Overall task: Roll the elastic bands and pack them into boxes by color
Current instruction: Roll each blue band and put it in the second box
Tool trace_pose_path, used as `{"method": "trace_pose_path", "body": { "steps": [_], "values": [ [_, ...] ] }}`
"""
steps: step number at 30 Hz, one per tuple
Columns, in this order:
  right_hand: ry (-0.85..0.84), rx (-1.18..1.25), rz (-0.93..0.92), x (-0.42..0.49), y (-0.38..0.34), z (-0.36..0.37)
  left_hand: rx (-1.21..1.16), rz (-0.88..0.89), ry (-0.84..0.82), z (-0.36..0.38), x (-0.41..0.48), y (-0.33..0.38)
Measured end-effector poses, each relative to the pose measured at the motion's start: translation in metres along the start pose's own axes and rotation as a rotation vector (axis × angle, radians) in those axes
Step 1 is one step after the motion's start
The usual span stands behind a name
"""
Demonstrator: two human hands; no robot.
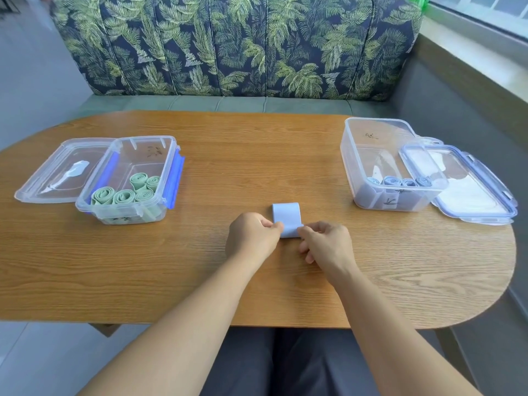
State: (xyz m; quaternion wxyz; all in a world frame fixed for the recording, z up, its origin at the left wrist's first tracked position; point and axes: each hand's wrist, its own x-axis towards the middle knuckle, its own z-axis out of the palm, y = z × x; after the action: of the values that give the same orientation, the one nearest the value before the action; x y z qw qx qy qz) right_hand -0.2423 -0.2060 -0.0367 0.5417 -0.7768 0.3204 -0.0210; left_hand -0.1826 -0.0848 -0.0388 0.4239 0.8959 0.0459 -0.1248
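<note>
A pale blue elastic band lies flat on the wooden table, its near end between my hands. My left hand pinches the band's near left edge. My right hand pinches its near right edge. The clear box on the left holds several rolled green bands. The clear box on the right holds several rolled blue bands along its near wall.
A clear lid lies left of the green box. Another lid with blue clips leans by the right box. A leaf-patterned sofa back stands behind the table; a window ledge runs along the right.
</note>
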Motion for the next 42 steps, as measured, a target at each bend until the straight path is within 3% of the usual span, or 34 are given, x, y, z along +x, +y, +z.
{"method": "trace_pose_path", "body": {
  "steps": [32, 42],
  "values": [
    [0.050, -0.110, 0.016, 0.028, -0.012, 0.006, -0.104, 0.083, 0.080, 0.008, 0.007, -0.005],
    [0.042, -0.068, -0.024, 0.028, -0.010, 0.005, -0.030, -0.037, -0.002, -0.006, 0.023, 0.012]
  ]
}}
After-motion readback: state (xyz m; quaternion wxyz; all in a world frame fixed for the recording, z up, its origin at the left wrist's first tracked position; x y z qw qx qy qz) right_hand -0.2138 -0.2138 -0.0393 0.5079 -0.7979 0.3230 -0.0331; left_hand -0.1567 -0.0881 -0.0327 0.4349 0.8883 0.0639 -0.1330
